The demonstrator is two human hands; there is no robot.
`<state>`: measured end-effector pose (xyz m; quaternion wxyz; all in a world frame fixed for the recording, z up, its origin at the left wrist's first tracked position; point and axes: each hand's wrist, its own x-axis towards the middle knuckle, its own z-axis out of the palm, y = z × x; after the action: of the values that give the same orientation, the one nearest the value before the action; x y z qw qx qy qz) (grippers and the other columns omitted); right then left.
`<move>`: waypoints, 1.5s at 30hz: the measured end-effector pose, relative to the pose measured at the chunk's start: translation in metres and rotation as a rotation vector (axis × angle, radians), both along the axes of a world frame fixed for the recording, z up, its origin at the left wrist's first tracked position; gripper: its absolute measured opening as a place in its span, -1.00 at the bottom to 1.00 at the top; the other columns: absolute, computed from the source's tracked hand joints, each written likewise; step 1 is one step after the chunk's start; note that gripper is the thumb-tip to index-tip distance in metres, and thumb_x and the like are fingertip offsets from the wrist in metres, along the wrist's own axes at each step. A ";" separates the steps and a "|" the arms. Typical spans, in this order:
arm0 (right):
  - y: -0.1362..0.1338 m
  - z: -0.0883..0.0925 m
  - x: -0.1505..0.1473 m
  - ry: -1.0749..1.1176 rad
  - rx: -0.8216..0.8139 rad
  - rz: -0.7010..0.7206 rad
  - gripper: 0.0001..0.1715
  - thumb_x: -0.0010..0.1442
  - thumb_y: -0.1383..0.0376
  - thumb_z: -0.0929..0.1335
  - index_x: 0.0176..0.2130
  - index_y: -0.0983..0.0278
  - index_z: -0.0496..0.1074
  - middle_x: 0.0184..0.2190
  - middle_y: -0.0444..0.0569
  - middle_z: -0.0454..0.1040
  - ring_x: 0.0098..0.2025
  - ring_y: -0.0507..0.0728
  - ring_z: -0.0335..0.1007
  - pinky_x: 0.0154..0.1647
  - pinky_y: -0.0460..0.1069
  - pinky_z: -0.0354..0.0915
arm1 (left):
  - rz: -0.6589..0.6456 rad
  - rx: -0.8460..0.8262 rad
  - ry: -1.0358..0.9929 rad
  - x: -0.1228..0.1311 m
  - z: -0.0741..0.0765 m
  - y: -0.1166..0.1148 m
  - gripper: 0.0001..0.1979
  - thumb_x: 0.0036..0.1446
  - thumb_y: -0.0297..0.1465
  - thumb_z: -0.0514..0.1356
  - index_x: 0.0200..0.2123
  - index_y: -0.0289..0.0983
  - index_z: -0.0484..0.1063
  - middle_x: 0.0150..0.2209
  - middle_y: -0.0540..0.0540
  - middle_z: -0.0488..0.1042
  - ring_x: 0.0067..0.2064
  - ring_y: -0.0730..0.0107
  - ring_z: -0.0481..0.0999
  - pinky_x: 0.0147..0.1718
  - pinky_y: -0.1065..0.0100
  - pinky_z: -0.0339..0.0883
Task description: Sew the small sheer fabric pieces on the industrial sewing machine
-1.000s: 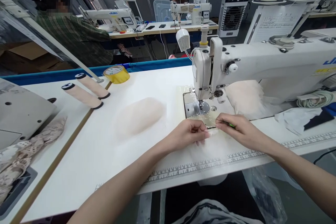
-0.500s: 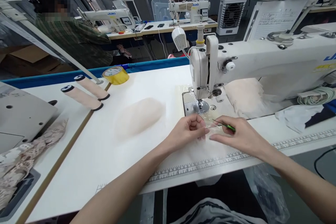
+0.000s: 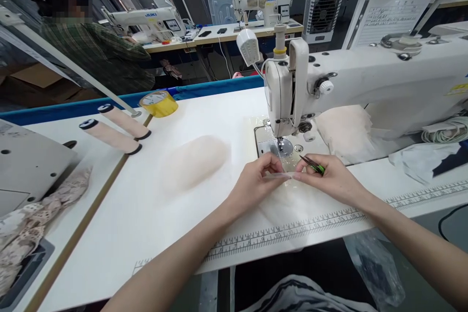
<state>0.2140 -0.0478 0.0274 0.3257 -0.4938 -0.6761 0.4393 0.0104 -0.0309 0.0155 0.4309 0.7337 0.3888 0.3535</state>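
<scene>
Just in front of the needle of the white sewing machine [image 3: 288, 87], both hands meet over the table. My left hand [image 3: 256, 178] is closed, pinching a thin, pale, see-through strip of fabric [image 3: 276, 175] between thumb and finger. My right hand [image 3: 332, 178] has its thumb and fingertip closed at the strip's right end. Tucked in the same hand are thread snips [image 3: 315, 165] with green on the handle, their dark points toward the upper left. The metal needle plate [image 3: 268, 148] lies right behind the fingers.
A pale sheer oval piece [image 3: 197, 161] lies left on the table. Farther left are two thread cones [image 3: 111, 136] and a yellow tape roll [image 3: 159, 104]. Folded peach fabric [image 3: 343, 129] sits under the machine arm. A printed ruler [image 3: 270, 236] follows the front edge. A co-worker [image 3: 91, 53] sits beyond.
My right thumb and finger have closed together and met the strip beside my left hand. The snips have swung slightly within the right hand. The view has shifted slightly.
</scene>
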 end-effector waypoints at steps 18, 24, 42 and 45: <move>0.013 0.015 0.000 0.067 -0.106 0.277 -0.78 0.03 0.15 0.45 -0.38 0.26 0.50 -0.63 -0.26 0.09 -0.55 -0.05 -0.04 -0.56 -0.09 -0.06 | 0.014 1.167 0.206 -0.005 -0.006 -0.008 -0.88 0.14 -0.59 0.17 -0.36 -0.28 0.30 -0.31 -0.03 0.43 -0.41 0.56 0.41 -0.46 0.53 0.34; 0.017 0.015 0.000 0.106 -0.043 0.241 -0.76 0.12 0.13 0.39 -0.36 0.25 0.53 -0.55 -0.16 0.33 -0.48 0.00 0.15 -0.46 -0.06 0.11 | 0.024 1.091 0.171 -0.001 -0.006 -0.009 -0.84 0.11 -0.62 0.21 -0.36 -0.27 0.30 -0.30 -0.01 0.39 -0.39 0.57 0.39 -0.44 0.53 0.34; 0.013 0.015 -0.003 0.029 0.086 0.180 -0.77 0.17 0.17 0.34 -0.38 0.27 0.47 -0.55 -0.16 0.29 -0.50 0.00 0.12 -0.49 -0.07 0.06 | -0.006 0.944 0.142 -0.001 -0.011 -0.008 -0.84 0.11 -0.61 0.19 -0.37 -0.26 0.29 -0.10 -0.08 0.34 -0.43 0.64 0.38 -0.44 0.48 0.36; 0.011 0.018 -0.002 0.092 0.097 0.138 -0.77 0.18 0.17 0.33 -0.39 0.27 0.43 -0.48 -0.14 0.34 -0.44 0.01 0.18 -0.43 -0.06 0.12 | -0.011 0.908 0.117 0.000 -0.011 -0.007 -0.83 0.12 -0.62 0.19 -0.40 -0.28 0.26 -0.04 -0.11 0.32 -0.47 0.67 0.36 -0.44 0.47 0.37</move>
<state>0.2123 -0.0363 0.0451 0.3490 -0.4092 -0.7131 0.4497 0.0100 -0.0381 0.0049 0.0451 0.8690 0.2142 0.4437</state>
